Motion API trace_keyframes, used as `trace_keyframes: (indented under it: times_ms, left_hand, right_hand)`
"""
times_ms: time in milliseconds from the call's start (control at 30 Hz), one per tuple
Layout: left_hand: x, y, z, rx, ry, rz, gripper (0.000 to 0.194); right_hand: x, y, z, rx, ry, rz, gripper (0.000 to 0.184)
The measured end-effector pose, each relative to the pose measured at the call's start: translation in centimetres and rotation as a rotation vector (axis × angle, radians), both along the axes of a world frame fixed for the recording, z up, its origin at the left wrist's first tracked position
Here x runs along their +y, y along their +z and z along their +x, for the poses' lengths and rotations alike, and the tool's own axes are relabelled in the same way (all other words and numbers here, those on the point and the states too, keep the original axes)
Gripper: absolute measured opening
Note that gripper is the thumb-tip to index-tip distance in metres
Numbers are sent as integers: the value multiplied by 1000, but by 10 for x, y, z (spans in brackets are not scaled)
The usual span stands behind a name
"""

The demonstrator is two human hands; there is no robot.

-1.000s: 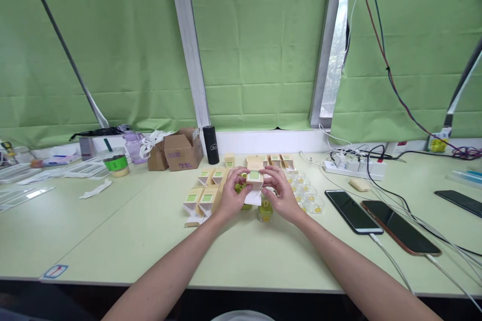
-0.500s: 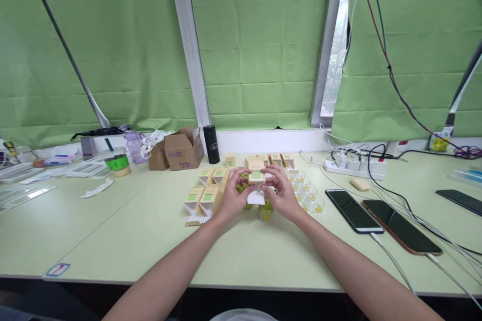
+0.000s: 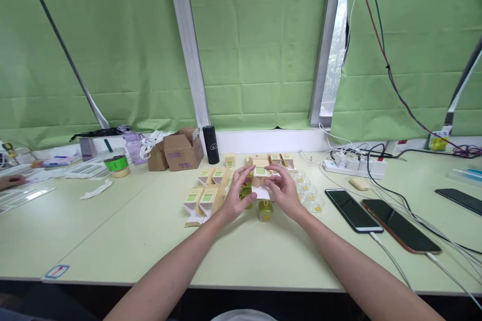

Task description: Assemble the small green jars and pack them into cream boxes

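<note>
Both of my hands hold one small tan carton with a green square label (image 3: 260,172) above the middle of the pale green table (image 3: 113,230). My left hand (image 3: 236,197) grips its left side and my right hand (image 3: 283,190) grips its right side, fingers curled round it. A white flap hangs under the carton. Below my hands stand two small jars of yellow-green stuff (image 3: 265,210). To the left lie several folded cartons with green labels (image 3: 205,195). To the right sits a group of small clear cups with yellow contents (image 3: 309,194).
Two phones (image 3: 354,210) lie on charge at the right, near a power strip (image 3: 354,165) and trailing cables. A black cylinder (image 3: 211,144) and brown cardboard boxes (image 3: 183,150) stand at the back. Another person's hand (image 3: 9,181) shows at the far left.
My hands have lifted the carton a little and moved it away from me. Another person's hand has come into view at the far left.
</note>
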State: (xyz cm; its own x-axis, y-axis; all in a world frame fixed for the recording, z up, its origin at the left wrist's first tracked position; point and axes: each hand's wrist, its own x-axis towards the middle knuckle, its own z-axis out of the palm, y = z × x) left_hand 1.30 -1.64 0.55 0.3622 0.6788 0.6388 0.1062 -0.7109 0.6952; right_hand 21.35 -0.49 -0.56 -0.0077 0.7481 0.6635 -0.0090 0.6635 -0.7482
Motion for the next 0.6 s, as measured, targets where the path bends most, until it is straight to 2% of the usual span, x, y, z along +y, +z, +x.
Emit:
trace_keyframes:
  times_ms: [67, 133, 300, 600]
  left_hand:
    - [2, -2, -1, 23, -31, -14, 91]
    - [2, -3, 0, 35, -18, -17, 97]
    - [-3, -2, 4, -1, 38, -46, 82]
    - [-2, -3, 7, -200, -37, -181, 68]
  right_hand:
    - [1, 0, 0, 17, -5, -10, 30]
    - [1, 1, 0, 25, -7, -13, 30]
    - [-1, 0, -2, 7, 0, -4, 29]
    - [-4, -5, -1, -56, 47, 38, 36]
